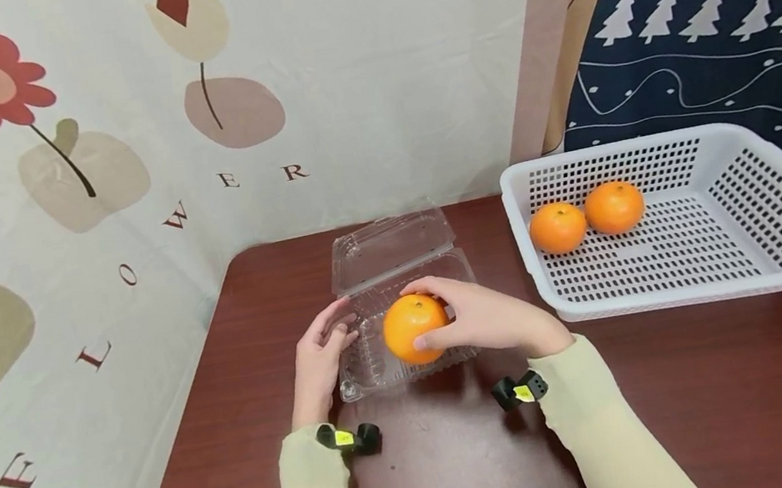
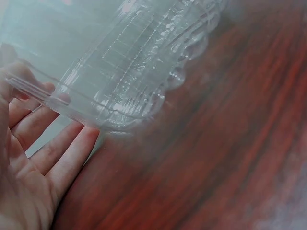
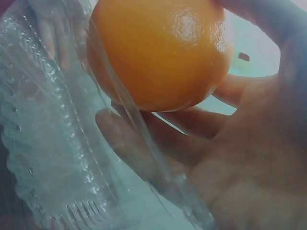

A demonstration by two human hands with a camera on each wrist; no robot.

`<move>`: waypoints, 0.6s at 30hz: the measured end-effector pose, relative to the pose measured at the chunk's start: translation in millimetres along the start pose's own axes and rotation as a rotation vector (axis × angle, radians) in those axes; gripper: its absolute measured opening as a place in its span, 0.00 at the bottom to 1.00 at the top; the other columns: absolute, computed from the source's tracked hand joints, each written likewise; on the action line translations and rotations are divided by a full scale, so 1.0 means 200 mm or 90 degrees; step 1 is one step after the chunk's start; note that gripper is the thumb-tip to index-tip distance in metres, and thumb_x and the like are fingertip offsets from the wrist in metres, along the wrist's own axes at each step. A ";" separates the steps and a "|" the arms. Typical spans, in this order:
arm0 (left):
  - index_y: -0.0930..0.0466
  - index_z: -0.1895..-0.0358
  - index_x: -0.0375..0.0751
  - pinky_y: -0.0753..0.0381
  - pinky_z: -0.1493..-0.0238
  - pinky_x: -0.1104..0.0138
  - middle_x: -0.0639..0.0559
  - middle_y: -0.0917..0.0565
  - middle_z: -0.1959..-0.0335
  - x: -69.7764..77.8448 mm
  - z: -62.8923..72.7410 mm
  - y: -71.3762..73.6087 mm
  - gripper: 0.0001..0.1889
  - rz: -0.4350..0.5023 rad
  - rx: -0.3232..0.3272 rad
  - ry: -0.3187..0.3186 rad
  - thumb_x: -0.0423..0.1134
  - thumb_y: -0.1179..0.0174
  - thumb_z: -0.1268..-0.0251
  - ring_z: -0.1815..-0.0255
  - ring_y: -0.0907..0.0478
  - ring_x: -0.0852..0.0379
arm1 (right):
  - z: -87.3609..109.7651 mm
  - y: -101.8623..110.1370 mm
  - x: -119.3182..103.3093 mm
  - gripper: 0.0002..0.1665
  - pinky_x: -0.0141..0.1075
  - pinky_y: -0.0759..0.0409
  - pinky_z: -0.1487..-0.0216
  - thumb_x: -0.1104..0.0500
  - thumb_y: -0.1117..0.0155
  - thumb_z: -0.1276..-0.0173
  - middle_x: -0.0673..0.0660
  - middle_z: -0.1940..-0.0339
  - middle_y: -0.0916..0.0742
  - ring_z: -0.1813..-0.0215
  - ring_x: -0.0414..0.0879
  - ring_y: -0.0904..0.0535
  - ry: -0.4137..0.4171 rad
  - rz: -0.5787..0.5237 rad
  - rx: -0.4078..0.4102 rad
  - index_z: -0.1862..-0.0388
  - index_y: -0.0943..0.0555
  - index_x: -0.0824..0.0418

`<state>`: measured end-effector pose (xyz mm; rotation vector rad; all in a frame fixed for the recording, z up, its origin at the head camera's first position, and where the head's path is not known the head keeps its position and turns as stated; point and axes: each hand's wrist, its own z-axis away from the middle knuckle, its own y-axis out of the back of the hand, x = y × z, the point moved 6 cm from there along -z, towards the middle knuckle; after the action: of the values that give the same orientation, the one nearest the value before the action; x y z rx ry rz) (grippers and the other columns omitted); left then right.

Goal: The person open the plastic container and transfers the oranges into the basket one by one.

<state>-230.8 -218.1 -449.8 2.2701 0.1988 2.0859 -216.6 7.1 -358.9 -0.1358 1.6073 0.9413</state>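
Note:
An orange is in my right hand, gripped between thumb and fingers just over the base of a clear plastic clamshell container. In the right wrist view the orange shows close up, and the container's rim passes in front of some fingertips. My left hand holds the container's left edge. From the left wrist, its fingers touch the outside of the transparent wall, with the thumb near the rim. The hinged lid lies folded back, away from me.
At the right stands a white perforated plastic basket with two more oranges in its left part. Everything rests on a dark red wooden table. A printed cloth hangs behind the table.

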 end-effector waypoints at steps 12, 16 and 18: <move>0.29 0.43 0.44 0.25 0.52 0.63 0.49 0.27 0.44 0.02 0.00 -0.01 0.18 0.030 -0.015 0.008 0.29 0.52 0.35 0.46 0.28 0.51 | 0.02 0.05 -0.01 0.35 0.36 0.25 0.57 0.43 0.34 0.49 0.42 0.52 0.25 0.55 0.39 0.27 0.003 -0.024 0.011 0.43 0.35 0.40; 0.30 0.42 0.40 0.26 0.50 0.59 0.46 0.27 0.43 0.04 0.00 -0.01 0.18 0.037 -0.023 0.014 0.28 0.52 0.36 0.45 0.29 0.49 | 0.04 0.07 -0.03 0.35 0.36 0.25 0.56 0.42 0.34 0.49 0.41 0.52 0.26 0.55 0.38 0.28 0.012 -0.007 0.029 0.42 0.34 0.41; 0.31 0.42 0.38 0.27 0.50 0.58 0.45 0.28 0.43 0.06 0.01 -0.02 0.18 0.033 -0.026 0.013 0.28 0.52 0.36 0.45 0.30 0.48 | 0.04 0.08 -0.03 0.36 0.36 0.26 0.55 0.41 0.34 0.50 0.40 0.52 0.26 0.55 0.38 0.28 0.015 0.003 0.038 0.42 0.34 0.41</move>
<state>-228.7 -213.0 -438.8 2.2552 0.0988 2.1178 -216.8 20.3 -344.8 -0.1027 1.6561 0.8971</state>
